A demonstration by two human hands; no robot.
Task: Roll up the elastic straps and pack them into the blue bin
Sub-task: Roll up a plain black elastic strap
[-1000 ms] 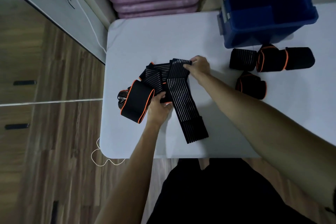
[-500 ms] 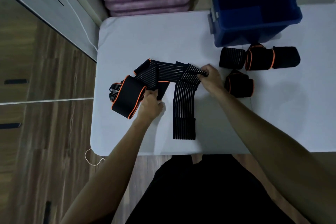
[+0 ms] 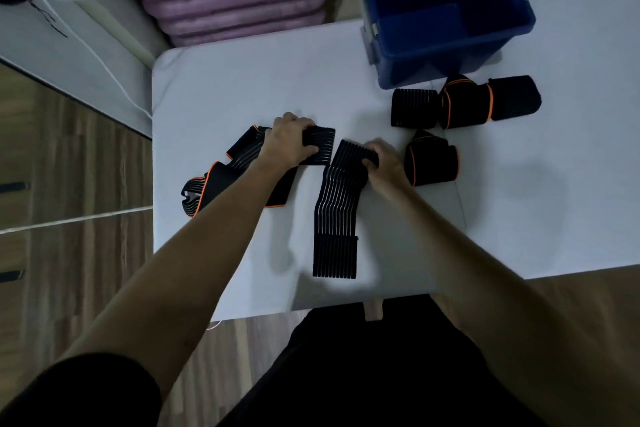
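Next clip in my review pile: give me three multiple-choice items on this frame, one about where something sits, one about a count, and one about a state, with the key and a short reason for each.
1. Where does the blue bin stand?
A. At the table's far edge, beyond the rolled straps
B. On the floor
C. At the table's near edge

2. How many rolled straps lie by the bin?
A. One
B. Three
C. Six

3. What is the right hand doing?
A. Resting flat on the table
B. Reaching into the bin
C. Gripping the far end of the striped strap

Key: 1 A, the bin stands on the white table behind the rolls. 2 B, one striped roll, one long orange-trimmed roll and one nearer roll. 3 C, its fingers curl round the strap's end, while the left hand holds the other strap.
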